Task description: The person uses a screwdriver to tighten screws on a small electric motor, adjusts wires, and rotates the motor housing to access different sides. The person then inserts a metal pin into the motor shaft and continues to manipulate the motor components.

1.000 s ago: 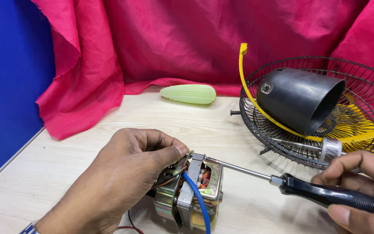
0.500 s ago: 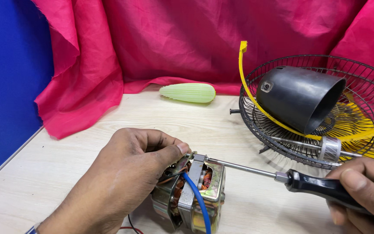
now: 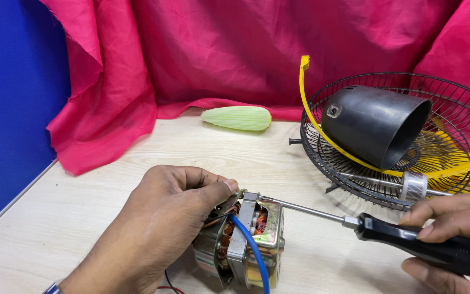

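The left hand (image 3: 159, 228) is closed over the small electric motor (image 3: 246, 245) on the wooden table (image 3: 82, 179), steadying it. The screwdriver (image 3: 387, 233), gripped by the right hand (image 3: 452, 228), appears seated on a top screw; turning needs steady pressure.

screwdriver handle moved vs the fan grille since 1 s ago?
Yes. The screwdriver handle, held in the right hand, has slid slightly right along the fan grille. Its tip remains at the motor, which the left hand steadies.
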